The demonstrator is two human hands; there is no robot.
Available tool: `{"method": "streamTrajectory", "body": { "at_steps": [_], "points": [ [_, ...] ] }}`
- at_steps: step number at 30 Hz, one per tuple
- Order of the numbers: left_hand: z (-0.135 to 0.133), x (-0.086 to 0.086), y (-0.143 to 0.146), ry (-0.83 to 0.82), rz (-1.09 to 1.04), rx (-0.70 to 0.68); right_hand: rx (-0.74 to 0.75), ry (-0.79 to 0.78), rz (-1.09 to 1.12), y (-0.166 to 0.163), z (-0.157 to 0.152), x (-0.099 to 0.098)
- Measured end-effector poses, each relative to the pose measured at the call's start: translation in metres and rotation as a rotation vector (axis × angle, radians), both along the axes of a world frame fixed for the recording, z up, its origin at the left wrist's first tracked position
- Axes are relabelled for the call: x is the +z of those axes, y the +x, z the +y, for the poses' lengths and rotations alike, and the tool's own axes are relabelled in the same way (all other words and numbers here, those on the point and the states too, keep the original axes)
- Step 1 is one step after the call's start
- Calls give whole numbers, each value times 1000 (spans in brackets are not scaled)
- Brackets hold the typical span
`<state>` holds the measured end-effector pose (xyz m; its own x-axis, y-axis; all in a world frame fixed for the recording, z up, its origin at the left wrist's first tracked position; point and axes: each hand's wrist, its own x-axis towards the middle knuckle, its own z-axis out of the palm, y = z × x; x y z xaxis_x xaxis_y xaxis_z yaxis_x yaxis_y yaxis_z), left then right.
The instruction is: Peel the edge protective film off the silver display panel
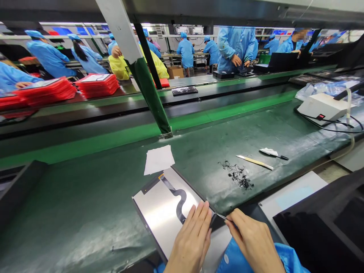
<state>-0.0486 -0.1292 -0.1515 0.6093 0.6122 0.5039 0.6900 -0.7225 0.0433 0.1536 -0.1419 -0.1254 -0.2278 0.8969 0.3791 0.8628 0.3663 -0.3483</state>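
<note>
A display panel [159, 206] with a silver back, dark edges and a curved black flex cable [181, 201] lies at an angle near the bench's front edge. My left hand [193, 235] rests flat on it, fingers straight and side by side, covering part of the cable. At the panel's right edge, my right hand [250, 235] pinches a thin pointed metal tool [221, 216], its tip touching the edge near my left fingertips. Most of the tool is hidden in my fingers, so its exact kind is unclear.
Black shavings [239, 176], a pale-handled knife-like tool [254, 162] and a white-wrapped tool [273, 153] lie right. White paper sheets [159, 159] lie behind the panel. A slanted post [150, 98] rises beyond; a white device [324, 108] with cables stands far right. Co-workers [237, 47] work opposite.
</note>
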Motion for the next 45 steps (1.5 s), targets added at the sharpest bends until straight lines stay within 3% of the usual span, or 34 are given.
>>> {"method": "streamTrajectory", "body": {
  "at_steps": [5,13,18,38,41,45],
  "points": [
    [1,0,0,5,-25,1,11,-200,135,7,5,-2],
    [2,4,3,65,-38,18,-42,-585,346,10,19,12],
    [3,3,4,67,-41,13,-39,-714,431,10,21,14],
    [3,4,3,68,-62,17,19,-751,526,13,20,4],
    [3,6,4,89,-55,22,11,-703,475,14,18,4],
    [3,7,4,102,-42,26,-13,-527,321,15,12,1]
  ]
}}
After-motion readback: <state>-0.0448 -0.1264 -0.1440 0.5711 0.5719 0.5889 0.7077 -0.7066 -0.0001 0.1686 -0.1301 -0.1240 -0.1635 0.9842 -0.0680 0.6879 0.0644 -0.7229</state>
